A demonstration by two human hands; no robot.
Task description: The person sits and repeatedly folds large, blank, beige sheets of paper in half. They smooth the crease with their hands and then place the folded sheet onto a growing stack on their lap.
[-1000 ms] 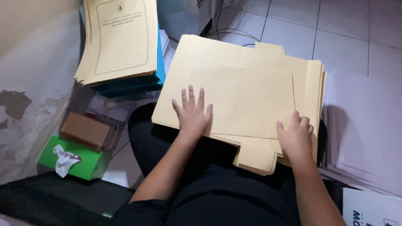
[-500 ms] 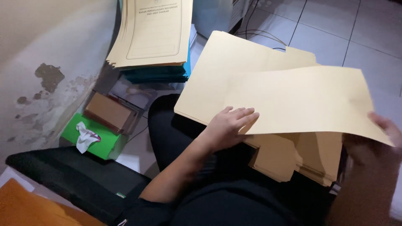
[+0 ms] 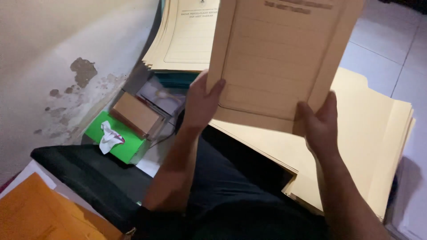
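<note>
Gripping a printed manila folder [image 3: 280, 62] at its lower corners, the left hand [image 3: 202, 100] and right hand [image 3: 318, 122] each pinched an edge, holding it upright at upper centre of the frame. Below lay the folder stack [image 3: 373, 146] on the lap; a second pile [image 3: 187, 35] sat upper left, a green tissue box [image 3: 116, 140] at left.

Wall [image 3: 53, 58] on the left: off-white, paint flaking in dark patches. Floor [image 3: 382, 49]: pale tiles with visible grout lines. Lighting dim.
</note>
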